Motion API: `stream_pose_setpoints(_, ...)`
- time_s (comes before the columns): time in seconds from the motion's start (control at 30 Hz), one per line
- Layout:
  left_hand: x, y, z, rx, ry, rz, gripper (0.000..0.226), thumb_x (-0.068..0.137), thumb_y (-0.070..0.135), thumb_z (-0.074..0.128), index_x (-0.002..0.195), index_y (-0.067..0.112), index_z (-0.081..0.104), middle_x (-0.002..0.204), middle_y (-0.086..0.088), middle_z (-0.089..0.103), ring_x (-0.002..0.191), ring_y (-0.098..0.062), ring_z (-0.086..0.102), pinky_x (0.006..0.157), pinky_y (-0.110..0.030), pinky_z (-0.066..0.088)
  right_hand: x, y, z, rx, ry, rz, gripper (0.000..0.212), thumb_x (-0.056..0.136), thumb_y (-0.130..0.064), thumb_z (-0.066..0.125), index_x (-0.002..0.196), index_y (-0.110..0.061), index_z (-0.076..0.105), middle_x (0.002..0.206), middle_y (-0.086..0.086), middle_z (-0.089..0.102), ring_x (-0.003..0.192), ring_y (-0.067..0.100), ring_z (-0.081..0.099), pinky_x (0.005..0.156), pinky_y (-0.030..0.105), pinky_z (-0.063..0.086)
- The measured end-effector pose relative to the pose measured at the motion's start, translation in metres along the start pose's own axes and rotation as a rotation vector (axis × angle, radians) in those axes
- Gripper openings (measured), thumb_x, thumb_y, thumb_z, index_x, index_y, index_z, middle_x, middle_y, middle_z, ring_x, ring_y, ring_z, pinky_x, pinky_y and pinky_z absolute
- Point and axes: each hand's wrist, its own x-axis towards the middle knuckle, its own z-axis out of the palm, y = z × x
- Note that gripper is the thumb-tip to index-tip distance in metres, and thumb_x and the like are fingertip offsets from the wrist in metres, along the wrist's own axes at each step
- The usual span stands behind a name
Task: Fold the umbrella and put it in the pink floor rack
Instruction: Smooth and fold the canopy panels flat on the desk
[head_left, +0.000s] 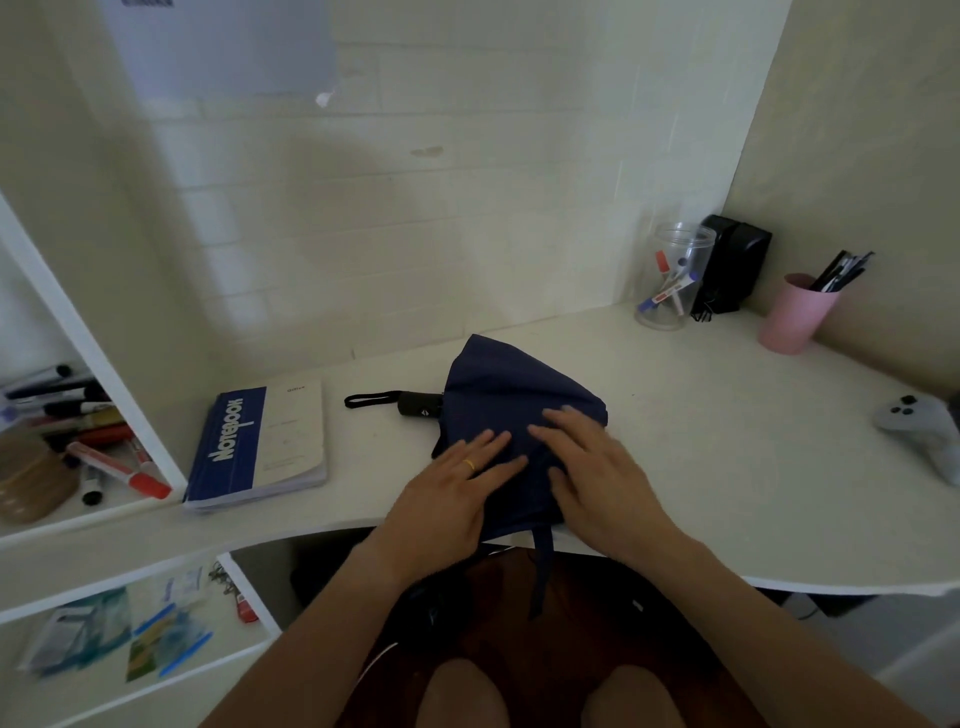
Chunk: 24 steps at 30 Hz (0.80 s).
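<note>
A collapsed navy blue umbrella (511, 384) lies on the white desk (701, 441), its loose canopy spread in folds. Its black handle (418, 404) with a wrist loop points left. The closing strap (543, 566) hangs over the desk's front edge. My left hand (449, 501), with a gold ring, lies flat on the near left part of the fabric. My right hand (592, 467) presses flat on the fabric just to its right. Neither hand grips the cloth. No pink floor rack is in view.
A blue notebook (257, 447) lies left of the umbrella. A clear jar of markers (672, 275), a black box (735, 262) and a pink cup of pens (795, 312) stand at the back right. A white game controller (927, 426) sits far right. Shelves with markers (88, 431) are on the left.
</note>
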Motion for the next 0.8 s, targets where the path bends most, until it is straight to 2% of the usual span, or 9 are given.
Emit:
stream_pose_setpoints(0.1,0.002,-0.009,-0.003,-0.009,-0.124,-0.015,0.059,0.101,0.027,0.033,0.159,0.035,0.026,0.170,0.006,0.015,0.155,-0.012,0.014,0.125,-0.035,0.025,-0.005,0.013,0.012,-0.108,-0.316,-0.076,0.064,0.102,-0.052,0.010,0.160,-0.026,0.006,0.168,-0.005,-0.002,0.155,0.012,-0.005,0.127,0.033,0.007)
stream_pose_setpoints(0.27,-0.004,-0.021,-0.003,-0.030,-0.208,-0.025,0.062,0.098,0.046,0.009,0.159,0.043,0.020,0.170,0.009,0.010,0.156,-0.010,0.008,0.127,-0.033,0.014,-0.024,0.033,0.018,-0.158,-0.401,-0.056,0.063,0.103,-0.054,0.009,0.157,-0.029,-0.011,0.164,-0.013,-0.019,0.150,0.002,-0.019,0.122,0.024,-0.009)
stream_pose_setpoints(0.33,-0.005,-0.025,-0.002,-0.008,-0.228,-0.049,0.061,0.098,0.050,0.005,0.158,0.048,0.014,0.170,0.013,0.002,0.156,-0.007,0.000,0.127,-0.031,0.008,-0.023,0.032,0.013,-0.153,-0.414,-0.064,0.064,0.102,-0.057,0.012,0.158,-0.031,-0.005,0.165,-0.014,-0.013,0.152,0.003,-0.012,0.124,0.024,-0.003)
stream_pose_setpoints(0.4,-0.006,-0.026,0.000,0.004,-0.226,-0.054,0.059,0.098,0.050,0.004,0.158,0.050,0.009,0.170,0.014,-0.002,0.156,-0.007,-0.004,0.127,-0.032,0.006,-0.013,0.028,-0.001,-0.046,-0.366,-0.003,0.063,0.099,-0.063,0.025,0.156,-0.036,0.028,0.164,-0.015,0.018,0.151,0.007,0.021,0.121,0.026,0.022)
stream_pose_setpoints(0.47,-0.008,-0.025,0.002,0.009,-0.215,-0.046,0.058,0.100,0.049,0.006,0.158,0.049,0.008,0.170,0.013,-0.003,0.156,-0.008,-0.005,0.127,-0.033,0.005,0.009,0.027,-0.020,0.138,-0.084,0.149,0.046,0.092,-0.063,0.045,0.122,-0.035,0.067,0.128,-0.015,0.064,0.115,0.010,0.060,0.095,0.028,0.048)
stream_pose_setpoints(0.53,-0.009,-0.026,0.005,0.018,-0.211,-0.049,0.057,0.101,0.047,0.006,0.158,0.049,0.006,0.170,0.012,-0.005,0.155,-0.008,-0.007,0.127,-0.033,0.002,0.044,0.040,-0.035,0.223,0.156,0.400,0.037,0.088,-0.058,0.056,0.094,-0.025,0.074,0.095,-0.009,0.068,0.088,0.013,0.064,0.077,0.032,0.050)
stream_pose_setpoints(0.67,-0.010,-0.025,0.006,0.026,-0.198,-0.047,0.055,0.103,0.046,0.007,0.158,0.050,0.005,0.170,0.013,-0.005,0.155,-0.007,-0.007,0.127,-0.032,0.000,0.105,0.060,-0.045,0.670,-0.214,0.938,0.052,0.085,-0.056,0.063,0.098,-0.006,0.069,0.098,0.006,0.069,0.076,0.020,0.057,0.064,0.030,0.041)
stream_pose_setpoints(0.73,-0.010,-0.024,0.005,0.020,-0.198,-0.048,0.055,0.104,0.045,0.010,0.158,0.050,0.006,0.169,0.013,-0.004,0.155,-0.007,-0.006,0.126,-0.033,-0.002,0.118,0.061,-0.040,0.787,-0.334,0.974,0.042,0.080,-0.045,0.075,0.099,-0.008,0.067,0.107,0.007,0.069,0.078,0.020,0.055,0.064,0.029,0.038)
stream_pose_setpoints(0.8,-0.010,-0.024,0.005,0.025,-0.193,-0.048,0.055,0.103,0.045,0.011,0.158,0.050,0.008,0.169,0.013,-0.003,0.155,-0.008,-0.005,0.126,-0.034,-0.002,0.127,0.062,-0.037,0.817,-0.275,0.944,0.039,0.076,-0.030,0.083,0.102,-0.006,0.068,0.114,0.009,0.066,0.094,0.025,0.058,0.068,0.027,0.042)
